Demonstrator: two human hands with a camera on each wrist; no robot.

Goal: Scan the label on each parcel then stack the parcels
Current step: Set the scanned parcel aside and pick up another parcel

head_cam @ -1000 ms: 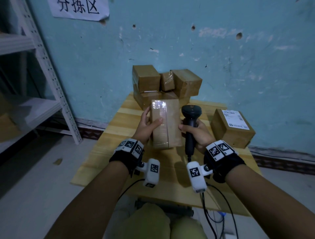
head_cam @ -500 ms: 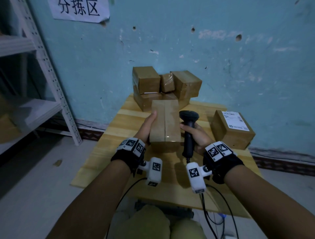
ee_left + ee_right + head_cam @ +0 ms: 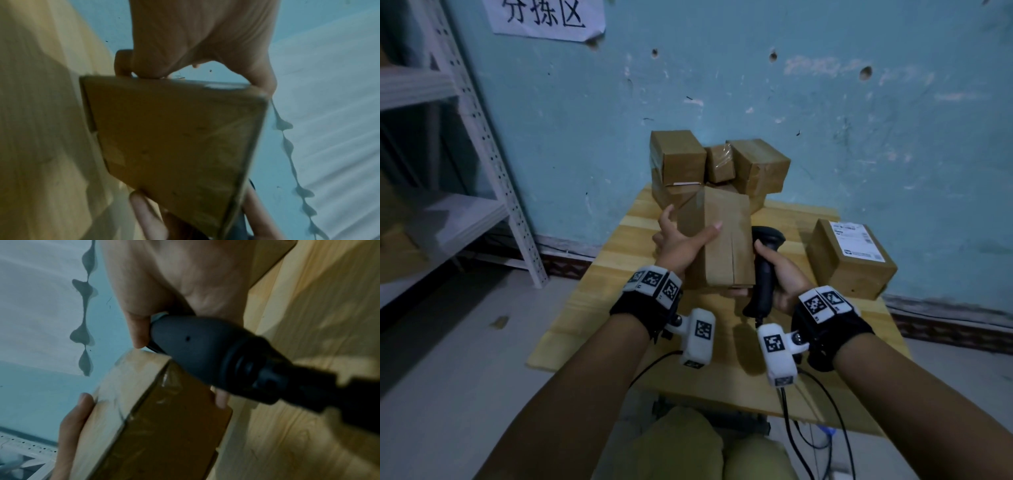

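The brown box was held by the left hand, the scanner (at 3 o'clock) gripped by the right hand, so it could be dropped.

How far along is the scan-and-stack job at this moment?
Apparently done: a pile of parcels sits stacked against the wall. In hand: the left hand holds a long parcel, no label showing; the right hand grips the scanner. Left: the labelled parcel standing apart on the table.
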